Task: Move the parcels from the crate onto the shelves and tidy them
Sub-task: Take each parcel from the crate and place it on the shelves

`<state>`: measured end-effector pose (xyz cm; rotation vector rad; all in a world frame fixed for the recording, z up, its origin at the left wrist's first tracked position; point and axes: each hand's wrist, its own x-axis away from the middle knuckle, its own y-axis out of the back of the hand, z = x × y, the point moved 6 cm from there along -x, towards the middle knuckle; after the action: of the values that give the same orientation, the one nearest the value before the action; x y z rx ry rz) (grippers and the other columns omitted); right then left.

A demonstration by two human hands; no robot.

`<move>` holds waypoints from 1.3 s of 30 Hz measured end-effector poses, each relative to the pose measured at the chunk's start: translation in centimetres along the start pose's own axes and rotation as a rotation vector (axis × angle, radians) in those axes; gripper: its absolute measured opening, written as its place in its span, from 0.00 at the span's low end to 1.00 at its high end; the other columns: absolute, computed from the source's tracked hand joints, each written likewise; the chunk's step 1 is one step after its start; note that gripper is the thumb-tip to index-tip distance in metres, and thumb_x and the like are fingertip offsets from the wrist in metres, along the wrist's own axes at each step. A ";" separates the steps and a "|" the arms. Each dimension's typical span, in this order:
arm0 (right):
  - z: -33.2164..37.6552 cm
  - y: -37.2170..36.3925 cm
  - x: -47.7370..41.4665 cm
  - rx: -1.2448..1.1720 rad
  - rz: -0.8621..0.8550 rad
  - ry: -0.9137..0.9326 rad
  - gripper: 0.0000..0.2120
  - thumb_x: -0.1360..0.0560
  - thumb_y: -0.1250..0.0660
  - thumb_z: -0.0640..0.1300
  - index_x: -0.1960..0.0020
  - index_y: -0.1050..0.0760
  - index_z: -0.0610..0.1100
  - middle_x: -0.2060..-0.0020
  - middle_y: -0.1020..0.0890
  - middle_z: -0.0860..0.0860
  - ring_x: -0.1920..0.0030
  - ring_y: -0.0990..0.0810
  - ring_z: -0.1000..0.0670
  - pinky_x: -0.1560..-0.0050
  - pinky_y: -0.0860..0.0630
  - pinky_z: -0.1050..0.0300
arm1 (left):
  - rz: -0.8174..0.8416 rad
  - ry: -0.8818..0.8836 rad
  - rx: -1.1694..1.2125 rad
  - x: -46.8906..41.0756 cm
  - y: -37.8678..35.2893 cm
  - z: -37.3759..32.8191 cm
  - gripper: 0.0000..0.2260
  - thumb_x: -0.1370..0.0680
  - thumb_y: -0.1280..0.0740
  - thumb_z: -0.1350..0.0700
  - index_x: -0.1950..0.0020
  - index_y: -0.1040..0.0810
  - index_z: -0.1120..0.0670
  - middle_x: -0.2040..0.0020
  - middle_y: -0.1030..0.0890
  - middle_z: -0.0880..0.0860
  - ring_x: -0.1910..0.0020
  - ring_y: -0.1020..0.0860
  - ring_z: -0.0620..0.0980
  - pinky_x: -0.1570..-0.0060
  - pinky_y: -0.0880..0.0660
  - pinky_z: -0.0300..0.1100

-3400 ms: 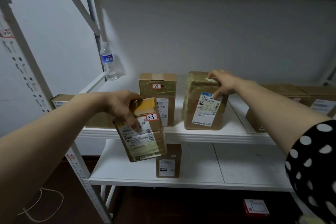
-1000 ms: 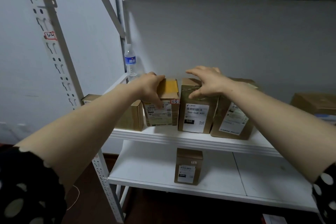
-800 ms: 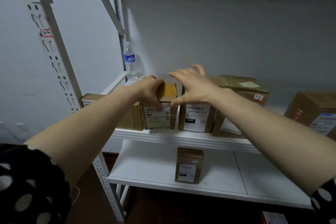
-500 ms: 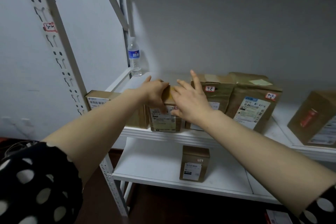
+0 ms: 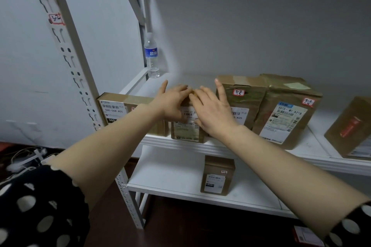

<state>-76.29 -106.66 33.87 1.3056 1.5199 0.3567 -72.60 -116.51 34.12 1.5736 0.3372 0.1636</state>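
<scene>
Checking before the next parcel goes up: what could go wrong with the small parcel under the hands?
The small parcel sits at the shelf's front edge; a pull could tip it off toward the box below. The right hand also lies against the 3-2-3 parcel, so pushing sideways may skew it.

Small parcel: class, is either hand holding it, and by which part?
The left hand holds the small parcel by its top edge, thumb on the front label; the right hand only lies flat against its upper right side.
</scene>
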 end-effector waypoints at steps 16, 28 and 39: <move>1.8 -8.4 11.2 -1.143 0.221 -0.902 0.16 0.19 0.41 0.40 0.34 0.28 0.34 0.39 0.23 0.40 0.37 0.26 0.42 0.37 0.32 0.53 | -0.282 0.591 0.792 8.7 -12.6 0.6 0.29 0.25 0.34 0.60 0.25 0.40 0.58 0.30 0.33 0.57 0.33 0.31 0.55 0.33 0.32 0.50; 3.5 -9.3 8.5 -1.022 0.297 -0.796 0.14 0.18 0.45 0.40 0.36 0.28 0.37 0.40 0.24 0.41 0.39 0.26 0.42 0.45 0.32 0.57 | -0.274 0.576 0.849 7.0 -12.7 0.3 0.24 0.28 0.34 0.62 0.32 0.30 0.56 0.36 0.27 0.56 0.38 0.27 0.55 0.35 0.29 0.50; 3.6 -9.5 7.5 -0.920 0.400 -0.738 0.13 0.18 0.45 0.41 0.38 0.29 0.37 0.41 0.26 0.40 0.42 0.26 0.42 0.50 0.33 0.58 | -0.188 0.626 0.781 6.8 -12.6 -0.1 0.24 0.25 0.34 0.60 0.30 0.34 0.58 0.31 0.33 0.59 0.34 0.31 0.57 0.34 0.34 0.44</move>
<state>-77.31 -105.11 21.41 0.8156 0.3538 0.6407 -67.67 -114.28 20.89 2.2205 1.1388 0.4138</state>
